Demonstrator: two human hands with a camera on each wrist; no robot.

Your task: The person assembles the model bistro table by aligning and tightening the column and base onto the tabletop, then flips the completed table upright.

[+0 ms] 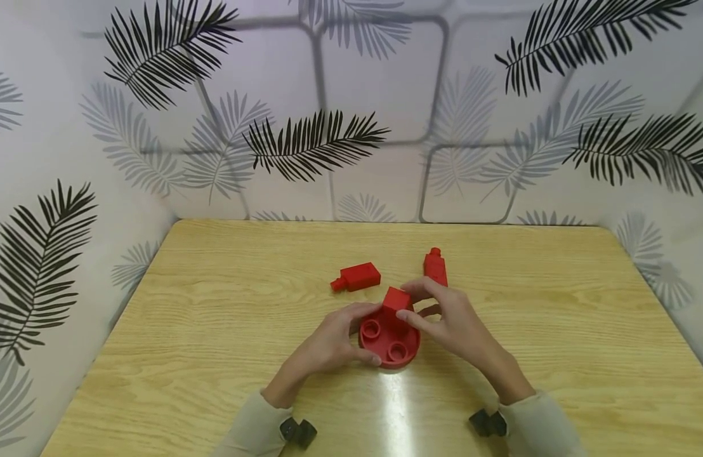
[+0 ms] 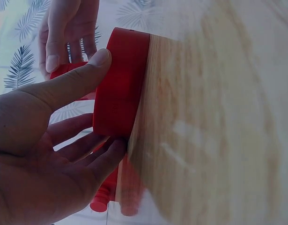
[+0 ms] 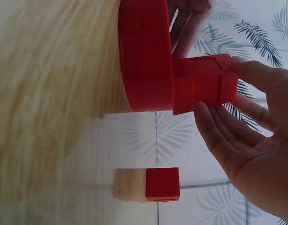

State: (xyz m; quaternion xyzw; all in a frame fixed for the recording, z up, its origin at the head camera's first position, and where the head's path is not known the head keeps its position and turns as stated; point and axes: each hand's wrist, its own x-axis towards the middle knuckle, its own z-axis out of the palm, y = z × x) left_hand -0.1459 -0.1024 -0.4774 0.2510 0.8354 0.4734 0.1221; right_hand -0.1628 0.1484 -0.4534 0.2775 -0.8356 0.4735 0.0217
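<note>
A shallow round red base [image 1: 393,364] stands on the table, with two ring-shaped sockets [image 1: 398,351] showing inside it. My left hand [image 1: 331,336] grips the base from the left, its thumb on the near side and fingers round the far side. A rectangular red block [image 1: 396,299] stands upright in the far part of the base, its lower end hidden by the rim in the right wrist view. Between thumb and fingers, my right hand [image 1: 451,320] pinches the upper end of this block [image 3: 207,82].
Two more red blocks, each with a narrow round plug at one end, lie on the wooden table [image 1: 226,285] beyond the base. One block [image 1: 360,277] is at the far left, the other [image 1: 435,268] behind my right hand. A leaf-patterned curtain [image 1: 380,95] backs the table.
</note>
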